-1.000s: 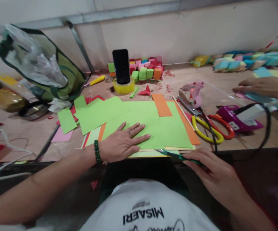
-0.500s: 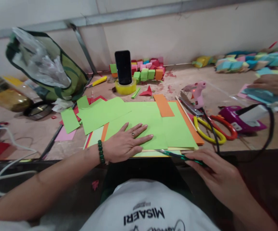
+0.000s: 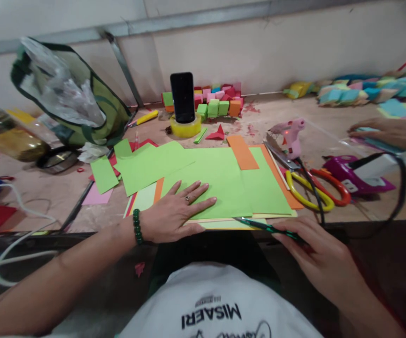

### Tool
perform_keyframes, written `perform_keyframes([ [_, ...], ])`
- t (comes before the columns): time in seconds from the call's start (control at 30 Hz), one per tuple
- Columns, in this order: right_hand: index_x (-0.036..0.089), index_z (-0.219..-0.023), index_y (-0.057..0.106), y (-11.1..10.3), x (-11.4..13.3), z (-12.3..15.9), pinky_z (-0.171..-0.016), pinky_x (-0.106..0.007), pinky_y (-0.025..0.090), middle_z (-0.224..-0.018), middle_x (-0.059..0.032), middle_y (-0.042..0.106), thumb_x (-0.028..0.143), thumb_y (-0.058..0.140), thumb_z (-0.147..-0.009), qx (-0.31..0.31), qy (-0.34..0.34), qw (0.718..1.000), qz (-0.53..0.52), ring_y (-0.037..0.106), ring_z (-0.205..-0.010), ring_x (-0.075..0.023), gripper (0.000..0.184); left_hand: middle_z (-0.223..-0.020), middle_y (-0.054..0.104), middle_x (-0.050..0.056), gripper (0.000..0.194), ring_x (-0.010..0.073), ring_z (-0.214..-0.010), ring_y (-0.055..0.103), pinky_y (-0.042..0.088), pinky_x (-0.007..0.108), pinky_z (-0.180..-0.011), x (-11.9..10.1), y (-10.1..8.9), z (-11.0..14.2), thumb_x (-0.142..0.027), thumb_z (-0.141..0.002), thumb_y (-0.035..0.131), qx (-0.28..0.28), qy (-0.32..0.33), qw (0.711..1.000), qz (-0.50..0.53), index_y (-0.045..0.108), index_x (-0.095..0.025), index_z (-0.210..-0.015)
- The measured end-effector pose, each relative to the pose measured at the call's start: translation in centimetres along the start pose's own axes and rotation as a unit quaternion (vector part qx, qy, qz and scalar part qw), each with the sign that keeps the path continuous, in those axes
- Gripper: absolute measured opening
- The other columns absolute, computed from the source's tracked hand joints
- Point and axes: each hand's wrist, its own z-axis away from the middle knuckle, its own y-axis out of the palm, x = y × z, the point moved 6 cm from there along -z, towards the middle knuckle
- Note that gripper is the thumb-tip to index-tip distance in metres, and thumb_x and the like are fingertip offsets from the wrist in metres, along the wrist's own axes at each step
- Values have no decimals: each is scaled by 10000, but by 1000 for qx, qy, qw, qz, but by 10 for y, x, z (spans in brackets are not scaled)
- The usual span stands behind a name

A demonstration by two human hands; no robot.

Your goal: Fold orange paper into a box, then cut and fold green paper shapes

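Observation:
My left hand (image 3: 178,211) lies flat with fingers spread on a stack of light green paper (image 3: 217,183), near its front edge. Closed around a cutter knife (image 3: 266,227) with a green and black handle, my right hand (image 3: 315,249) is at the front edge of the table. The silver blade points left and touches or lies close to the sheets' near edge; which, I cannot tell. An orange paper strip (image 3: 243,152) lies across the green sheets. Smaller green pieces (image 3: 104,174) are spread at the left, and other coloured sheets show beneath.
A phone (image 3: 182,98) stands in a yellow tape roll (image 3: 186,127). To the right lie scissors (image 3: 310,190) with yellow and red handles, a pink glue gun (image 3: 293,136) and a purple tape dispenser (image 3: 350,173). Another person's hand (image 3: 386,131) is farther right. A green bag (image 3: 111,110) leans at the left.
My left hand has slid slightly left and toward me over the paper. The knife has barely moved. At the right, the other person's hand has shifted with a blue piece.

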Motion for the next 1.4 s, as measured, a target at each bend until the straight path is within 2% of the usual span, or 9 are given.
perform_keyframes([
  [0.13,258,-992,610,2,4,0,-778,-311,520,-948,-40,654,234,571,-871,-1,-12,1000,5,644,-879,-196,129,-1574,77,98,734,341,-1434,116,88,615,-1094,-1,3,0,-676,-869,330,-10,13,1000,-3,162,-317,-1487],
  [0.3,259,-1003,604,2,3,1,-796,-309,516,-972,-38,653,231,570,-873,25,-20,999,15,641,-905,-195,137,-1573,81,107,756,350,-1429,134,95,623,-1088,-1,3,0,-695,-855,334,-12,12,1000,-4,169,-312,-1486],
  [0.47,263,-994,602,2,7,-2,-772,-298,524,-944,-30,659,212,566,-871,10,-24,1000,13,651,-869,-186,138,-1574,104,101,741,361,-1422,154,91,619,-1092,-1,3,1,-684,-861,341,-27,17,999,-3,182,-316,-1484],
  [0.6,263,-1000,602,6,9,-2,-783,-314,527,-961,-40,659,229,570,-872,22,-26,999,13,652,-887,-197,136,-1574,97,107,788,368,-1422,152,88,621,-1092,-1,3,1,-713,-835,357,-26,19,999,-5,180,-306,-1486],
  [0.83,249,-962,598,9,16,-2,-734,-283,528,-922,-36,644,213,556,-882,18,-38,999,-1,649,-840,-176,97,-1574,75,109,801,338,-1434,122,100,629,-1086,-2,3,0,-734,-827,329,-12,11,1000,-13,170,-307,-1486],
  [1.0,246,-973,598,9,14,-3,-773,-291,522,-914,-31,645,193,575,-870,0,-41,999,-1,644,-850,-175,118,-1571,73,129,825,351,-1433,110,106,642,-1080,-2,1,0,-742,-823,323,-12,6,1000,-17,165,-284,-1490],
  [1.17,249,-979,610,10,10,-2,-772,-292,525,-925,-29,652,218,582,-868,-4,-31,999,3,650,-855,-181,119,-1571,44,137,839,366,-1431,101,95,624,-1092,1,-4,12,-716,-831,364,-40,6,999,-17,116,-274,-1500],
  [1.4,237,-982,594,20,19,-1,-756,-275,509,-922,-29,627,210,570,-882,4,-44,999,18,637,-839,-164,107,-1569,105,121,870,366,-1424,141,65,639,-1088,5,7,25,-729,-815,381,-20,7,1000,-13,118,-262,-1500],
])
